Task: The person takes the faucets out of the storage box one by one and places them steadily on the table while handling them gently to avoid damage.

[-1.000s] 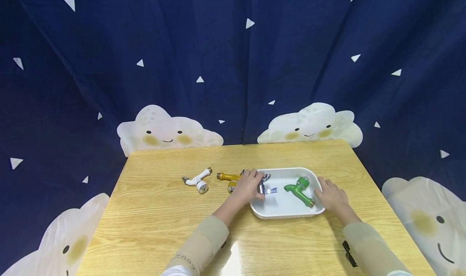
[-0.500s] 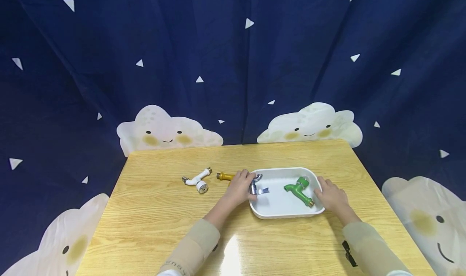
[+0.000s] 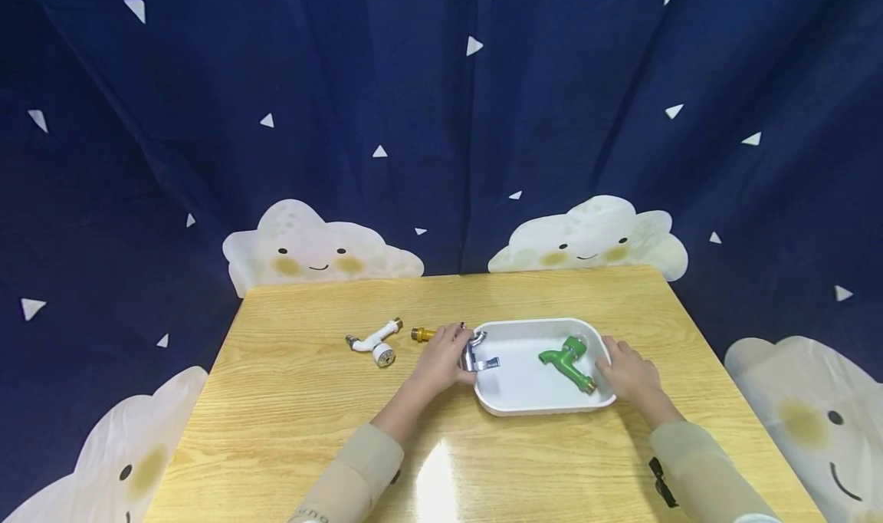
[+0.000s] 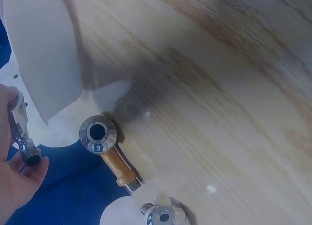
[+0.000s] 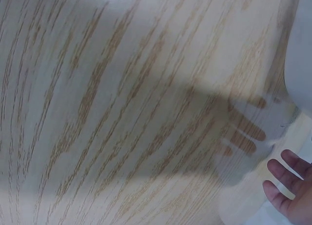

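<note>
My left hand (image 3: 441, 358) grips a chrome faucet (image 3: 484, 364) at the left rim of a white plastic tray (image 3: 538, 408); its spout and lever show past my fingers. In the left wrist view the faucet (image 4: 22, 132) hangs between thumb and fingers, off the table. Inside the tray lies a green faucet (image 3: 569, 365). At the tray's right rim rests my right hand (image 3: 631, 373), thumb over the edge; the right wrist view shows several of its fingers (image 5: 282, 173) extended and spread. A yellow faucet (image 4: 114, 161) lies left of the tray, partly behind my left hand in the head view.
Further left on the wooden table (image 3: 297, 416) lies a white faucet (image 3: 375, 344). A dark blue curtain (image 3: 441, 124) with cloud prints hangs right behind the table's far edge.
My left hand has moved left with the chrome faucet, from over the tray's inside to its left rim, covering more of the yellow faucet. The right hand and the tray have stayed put.
</note>
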A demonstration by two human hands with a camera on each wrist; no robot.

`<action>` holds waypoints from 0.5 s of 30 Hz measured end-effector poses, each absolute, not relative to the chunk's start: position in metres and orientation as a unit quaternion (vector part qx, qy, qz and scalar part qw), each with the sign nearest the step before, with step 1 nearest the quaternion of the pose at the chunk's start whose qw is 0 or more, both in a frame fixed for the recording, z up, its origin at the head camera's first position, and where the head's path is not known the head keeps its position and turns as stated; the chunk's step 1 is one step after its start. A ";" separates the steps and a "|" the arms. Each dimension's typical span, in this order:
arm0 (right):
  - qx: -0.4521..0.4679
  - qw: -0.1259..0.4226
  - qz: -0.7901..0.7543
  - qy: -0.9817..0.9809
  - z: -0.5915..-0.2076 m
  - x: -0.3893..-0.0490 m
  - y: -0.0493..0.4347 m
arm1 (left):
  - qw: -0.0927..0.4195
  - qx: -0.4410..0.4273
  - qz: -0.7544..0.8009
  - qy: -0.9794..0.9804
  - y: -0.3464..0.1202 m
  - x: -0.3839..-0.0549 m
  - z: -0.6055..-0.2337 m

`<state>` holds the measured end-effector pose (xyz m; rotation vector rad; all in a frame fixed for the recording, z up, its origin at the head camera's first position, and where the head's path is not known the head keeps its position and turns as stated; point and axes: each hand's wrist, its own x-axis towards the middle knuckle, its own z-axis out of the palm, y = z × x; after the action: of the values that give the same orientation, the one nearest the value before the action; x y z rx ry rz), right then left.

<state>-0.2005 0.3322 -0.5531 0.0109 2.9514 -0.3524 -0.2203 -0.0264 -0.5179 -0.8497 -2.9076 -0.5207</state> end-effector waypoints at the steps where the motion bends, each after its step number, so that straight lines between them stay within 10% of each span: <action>1: 0.003 0.084 -0.118 0.989 -0.553 -0.200 0.332 | 0.035 -0.275 -0.173 -0.945 -0.028 -0.220 -0.518; 15: 0.001 0.075 -0.116 0.990 -0.555 -0.200 0.333 | 0.045 -0.257 -0.198 -0.945 -0.044 -0.211 -0.521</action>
<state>-0.2004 0.3333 -0.5548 0.0036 2.9713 -0.3481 -0.2105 -0.0440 -0.5206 -0.7866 -2.8863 -0.6037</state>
